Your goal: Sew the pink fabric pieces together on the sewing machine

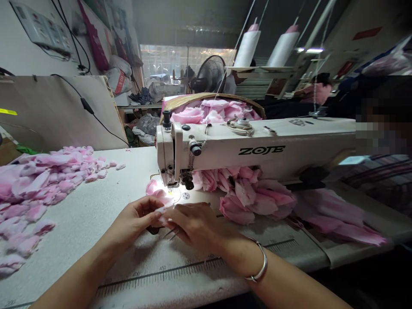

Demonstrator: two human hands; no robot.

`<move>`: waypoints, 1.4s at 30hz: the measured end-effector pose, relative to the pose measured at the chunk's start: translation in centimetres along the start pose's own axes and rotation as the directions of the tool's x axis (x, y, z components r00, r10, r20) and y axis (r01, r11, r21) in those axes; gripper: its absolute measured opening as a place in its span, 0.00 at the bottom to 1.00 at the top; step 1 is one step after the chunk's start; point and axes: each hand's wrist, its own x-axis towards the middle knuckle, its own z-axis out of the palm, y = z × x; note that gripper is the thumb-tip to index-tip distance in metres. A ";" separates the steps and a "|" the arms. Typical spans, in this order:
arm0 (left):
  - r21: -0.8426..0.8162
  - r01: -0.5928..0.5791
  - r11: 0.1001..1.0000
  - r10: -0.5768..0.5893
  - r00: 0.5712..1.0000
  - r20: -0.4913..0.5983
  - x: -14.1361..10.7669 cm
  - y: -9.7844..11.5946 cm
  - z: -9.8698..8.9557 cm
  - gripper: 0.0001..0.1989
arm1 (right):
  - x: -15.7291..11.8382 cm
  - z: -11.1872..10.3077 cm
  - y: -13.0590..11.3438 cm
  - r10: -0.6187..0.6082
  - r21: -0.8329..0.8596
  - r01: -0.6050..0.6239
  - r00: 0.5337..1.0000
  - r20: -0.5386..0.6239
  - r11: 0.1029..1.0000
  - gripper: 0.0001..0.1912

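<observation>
A white sewing machine stands in front of me, its lamp lighting the needle area. Under and before the needle lies a pink fabric petal. Just in front of it, my left hand pinches the pale edge of a fabric piece between thumb and fingers. My right hand meets it there, fingertips closed on the same fabric; its fingers partly hide the piece. Thin metal prongs show beneath the right hand, but I cannot make out the tool. Gathered pink fabric petals lie behind and right of this hand.
A heap of loose pink petals covers the table's left side. Behind the machine stands a round container filled with more petals. Thread cones rise above it. A ruler scale runs along the front edge. Another person is at right.
</observation>
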 end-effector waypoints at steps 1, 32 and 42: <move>0.018 -0.016 1.000 0.016 1.000 -0.013 0.0 0.0 0.0 0.15 | 0.1 -0.1 0.0 0.081 0.059 -0.081 0.997 0.002 0.995 0.14; 0.109 -0.113 0.988 0.129 0.979 -0.158 0.4 0.4 -0.2 0.16 | 0.4 0.9 1.3 0.201 0.421 -0.165 0.979 -0.043 0.892 0.19; 0.123 -0.104 0.987 0.125 0.977 -0.170 0.3 0.4 -0.2 0.16 | 0.8 0.8 1.4 0.329 0.430 -0.255 0.938 -0.105 0.866 0.09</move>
